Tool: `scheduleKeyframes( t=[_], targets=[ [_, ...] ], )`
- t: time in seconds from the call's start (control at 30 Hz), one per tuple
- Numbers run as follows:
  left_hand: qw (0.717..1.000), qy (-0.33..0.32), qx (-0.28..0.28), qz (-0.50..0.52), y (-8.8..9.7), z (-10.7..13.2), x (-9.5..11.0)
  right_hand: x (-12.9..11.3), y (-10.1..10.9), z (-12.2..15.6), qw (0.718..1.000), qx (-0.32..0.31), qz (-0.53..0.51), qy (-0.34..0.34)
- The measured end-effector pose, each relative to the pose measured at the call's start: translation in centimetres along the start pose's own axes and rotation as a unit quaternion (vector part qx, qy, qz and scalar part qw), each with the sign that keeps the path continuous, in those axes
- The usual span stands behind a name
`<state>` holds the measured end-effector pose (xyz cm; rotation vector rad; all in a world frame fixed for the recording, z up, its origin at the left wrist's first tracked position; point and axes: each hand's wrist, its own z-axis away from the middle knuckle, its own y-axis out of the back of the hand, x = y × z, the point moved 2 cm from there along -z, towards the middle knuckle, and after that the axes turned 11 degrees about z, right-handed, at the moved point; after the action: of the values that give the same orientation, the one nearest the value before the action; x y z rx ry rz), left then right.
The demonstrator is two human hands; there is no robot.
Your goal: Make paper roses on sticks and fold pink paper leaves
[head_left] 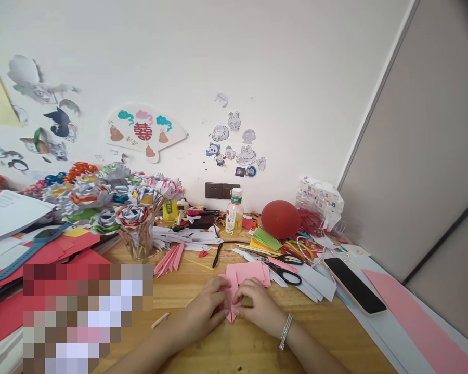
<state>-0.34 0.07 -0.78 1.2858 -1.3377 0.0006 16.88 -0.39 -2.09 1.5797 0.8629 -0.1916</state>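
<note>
Between my hands is a small folded piece of pink paper [231, 307], its pointed end toward me. My left hand [209, 305] grips its left edge between thumb and fingers. On the right edge, my right hand [254, 304] pinches the same paper, with a bracelet [286, 331] on that wrist. Just beyond my fingers lie pink paper squares [253, 271]. Black-handled scissors [286, 269] rest to their right, partly over paper strips. To the left of the squares sits a bundle of folded pink strips [170, 259].
Paper flowers [132, 214] stand in a cup [137, 244] at the left. Behind are a bottle [234, 213] and a red balloon [281, 219]. A phone [354, 285] lies at the right. A small stick [160, 320] is near my left forearm. Pixel blocks hide the lower left.
</note>
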Motion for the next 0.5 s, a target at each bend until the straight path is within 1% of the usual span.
scheduleKeyframes(
  t=[0.13,0.27,0.37,0.5],
  targets=[
    [0.999,0.022,0.021,-0.037,-0.4,0.0,-0.1,-0.3,0.2,0.0,1.0,-0.018,0.014,-0.016],
    [0.996,0.041,0.046,-0.059,-0.9,-0.2,-0.4,-0.5,0.3,0.1,0.999,-0.019,0.024,-0.015],
    [0.994,0.051,0.066,-0.073,-1.1,-0.4,-0.5,-0.6,0.2,0.2,0.999,-0.01,0.033,-0.006],
    [0.991,0.07,0.076,-0.088,-1.4,-0.6,-0.4,-0.8,-0.1,0.5,0.999,0.014,0.046,-0.004]
  ],
)
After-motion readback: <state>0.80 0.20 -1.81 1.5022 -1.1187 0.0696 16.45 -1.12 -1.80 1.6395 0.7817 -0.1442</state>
